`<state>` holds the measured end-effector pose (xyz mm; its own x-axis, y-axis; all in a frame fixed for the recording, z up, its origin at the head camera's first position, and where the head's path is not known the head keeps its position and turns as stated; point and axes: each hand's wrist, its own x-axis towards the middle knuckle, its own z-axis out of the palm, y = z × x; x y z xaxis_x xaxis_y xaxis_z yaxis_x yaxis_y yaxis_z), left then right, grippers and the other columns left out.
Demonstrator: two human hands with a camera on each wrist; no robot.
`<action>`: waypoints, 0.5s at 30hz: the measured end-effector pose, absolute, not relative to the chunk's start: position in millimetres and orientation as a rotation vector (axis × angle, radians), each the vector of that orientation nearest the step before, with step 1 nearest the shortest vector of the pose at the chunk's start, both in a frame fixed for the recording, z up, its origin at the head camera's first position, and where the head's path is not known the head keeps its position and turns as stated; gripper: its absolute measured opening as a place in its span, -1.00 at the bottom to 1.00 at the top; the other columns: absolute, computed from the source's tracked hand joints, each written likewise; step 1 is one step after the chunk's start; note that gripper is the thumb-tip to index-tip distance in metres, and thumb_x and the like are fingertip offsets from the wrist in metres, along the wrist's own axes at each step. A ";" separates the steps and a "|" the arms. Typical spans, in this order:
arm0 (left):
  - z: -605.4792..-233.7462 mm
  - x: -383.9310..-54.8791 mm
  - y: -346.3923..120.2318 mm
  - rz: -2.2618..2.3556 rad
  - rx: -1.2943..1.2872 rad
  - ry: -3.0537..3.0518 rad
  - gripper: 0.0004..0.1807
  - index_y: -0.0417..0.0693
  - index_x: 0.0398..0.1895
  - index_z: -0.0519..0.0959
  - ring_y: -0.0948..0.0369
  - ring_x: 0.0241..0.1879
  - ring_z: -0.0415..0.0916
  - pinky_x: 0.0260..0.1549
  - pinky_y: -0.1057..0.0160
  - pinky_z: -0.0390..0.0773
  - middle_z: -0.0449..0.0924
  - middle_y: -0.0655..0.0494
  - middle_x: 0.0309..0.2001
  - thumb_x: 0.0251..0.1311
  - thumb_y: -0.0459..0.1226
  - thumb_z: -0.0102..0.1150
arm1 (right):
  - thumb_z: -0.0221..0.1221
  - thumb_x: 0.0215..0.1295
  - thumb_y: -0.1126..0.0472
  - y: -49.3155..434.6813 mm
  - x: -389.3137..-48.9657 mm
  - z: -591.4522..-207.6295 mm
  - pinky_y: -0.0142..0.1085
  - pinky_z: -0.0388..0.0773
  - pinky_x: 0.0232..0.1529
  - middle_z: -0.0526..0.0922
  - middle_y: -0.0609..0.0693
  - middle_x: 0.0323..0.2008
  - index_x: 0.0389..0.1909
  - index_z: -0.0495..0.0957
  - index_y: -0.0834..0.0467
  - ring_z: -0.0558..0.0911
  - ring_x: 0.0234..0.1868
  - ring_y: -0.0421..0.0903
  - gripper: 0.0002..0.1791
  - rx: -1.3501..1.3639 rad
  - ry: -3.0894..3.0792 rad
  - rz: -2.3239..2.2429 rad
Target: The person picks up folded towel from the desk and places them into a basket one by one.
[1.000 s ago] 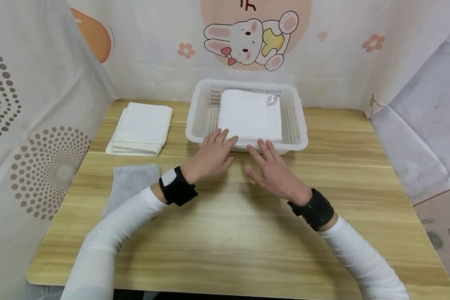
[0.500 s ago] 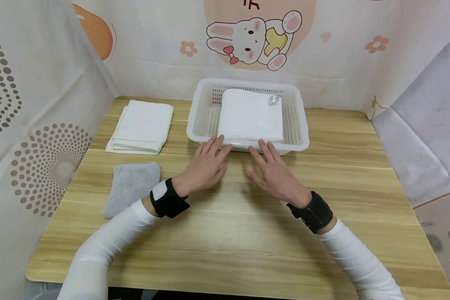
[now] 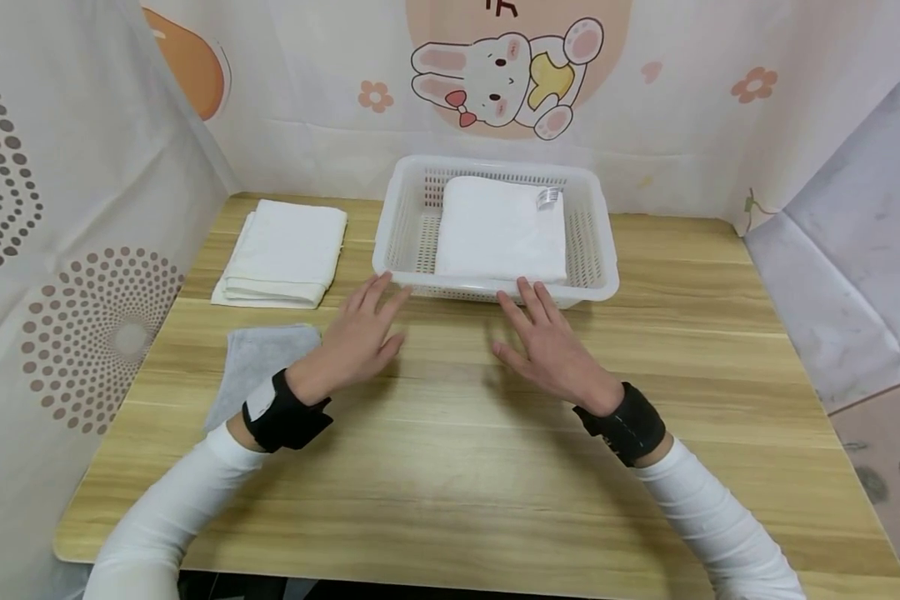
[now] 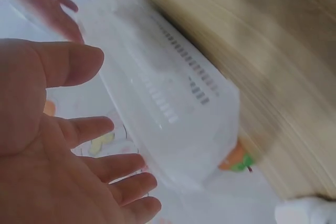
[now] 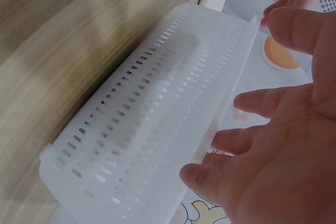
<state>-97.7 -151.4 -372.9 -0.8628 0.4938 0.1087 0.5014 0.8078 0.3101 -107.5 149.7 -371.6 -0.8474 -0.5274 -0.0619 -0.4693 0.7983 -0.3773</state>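
Observation:
A white slotted plastic basket (image 3: pixel 495 288) stands at the back middle of the table, with a folded white towel (image 3: pixel 501 229) bearing a small tag lying inside. My left hand (image 3: pixel 356 337), fingers spread and straight, is at the basket's front left corner and holds nothing. My right hand (image 3: pixel 551 350) is likewise spread, its fingertips right at the front rim. In the right wrist view the fingers (image 5: pixel 233 141) overlap the rim of the basket (image 5: pixel 142 108). The left wrist view shows the left palm (image 4: pixel 63 156) beside the basket (image 4: pixel 163 87), nothing in its grasp.
To the left of the basket lies a folded white cloth (image 3: pixel 285 250) on the wooden table (image 3: pixel 450 483). In front of it is a folded grey cloth (image 3: pixel 258 358), partly behind the left wrist. A printed curtain (image 3: pixel 307 100) hangs right behind the basket.
My left hand has moved left along the basket's front, from near the towel to the front left corner. The right hand has stayed almost still at the rim.

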 end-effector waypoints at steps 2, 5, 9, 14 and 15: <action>-372.1 -95.6 -158.5 -0.517 -0.791 -2.962 -0.30 -0.24 0.48 0.16 -0.31 0.44 -0.01 0.35 -0.28 0.10 0.04 -0.46 0.44 0.35 -0.27 0.16 | 0.12 0.46 -0.01 150.5 -107.7 -371.9 0.07 -0.24 0.51 -0.22 0.35 0.55 0.55 -0.01 0.27 -0.26 0.56 0.26 -0.16 -0.783 2.824 -0.530; -372.2 -91.3 -170.5 -0.512 -0.747 -2.971 -0.29 -0.25 0.48 0.16 -0.32 0.43 0.02 0.36 -0.26 0.09 0.07 -0.48 0.42 0.34 -0.27 0.18 | 0.13 0.45 -0.01 151.2 -108.1 -372.5 0.07 -0.24 0.51 -0.22 0.34 0.55 0.55 -0.01 0.27 -0.26 0.56 0.26 -0.16 -0.781 2.824 -0.533; -372.7 -82.9 -190.3 -0.528 -0.675 -3.019 -0.33 -0.30 0.45 0.20 -0.36 0.41 0.03 0.33 -0.31 0.08 0.06 -0.52 0.41 0.35 -0.28 0.16 | 0.12 0.46 -0.02 152.1 -108.8 -373.2 0.06 -0.25 0.52 -0.23 0.33 0.56 0.55 -0.01 0.27 -0.27 0.56 0.24 -0.16 -0.788 2.822 -0.530; -372.0 -72.8 -219.1 -0.589 -0.565 -3.072 -0.45 -0.36 0.38 0.29 -0.38 0.36 0.11 0.27 -0.33 0.16 0.10 -0.53 0.39 0.40 -0.29 0.10 | 0.11 0.47 -0.03 152.2 -108.1 -374.6 0.06 -0.25 0.52 -0.24 0.32 0.56 0.56 -0.02 0.26 -0.28 0.56 0.24 -0.16 -0.791 2.819 -0.535; -372.2 -71.0 -224.8 -0.607 -0.542 -3.081 -0.48 -0.37 0.36 0.31 -0.38 0.35 0.12 0.25 -0.33 0.18 0.11 -0.53 0.38 0.41 -0.30 0.08 | 0.11 0.47 -0.03 152.1 -108.0 -374.8 0.06 -0.25 0.51 -0.24 0.32 0.56 0.56 -0.02 0.26 -0.28 0.56 0.24 -0.16 -0.792 2.819 -0.538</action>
<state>-71.0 -224.8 -372.2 -0.9412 0.3371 0.0209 0.3198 0.8698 0.3757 -108.0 152.1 -374.8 -0.8460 -0.5299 -0.0592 -0.4709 0.7946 -0.3833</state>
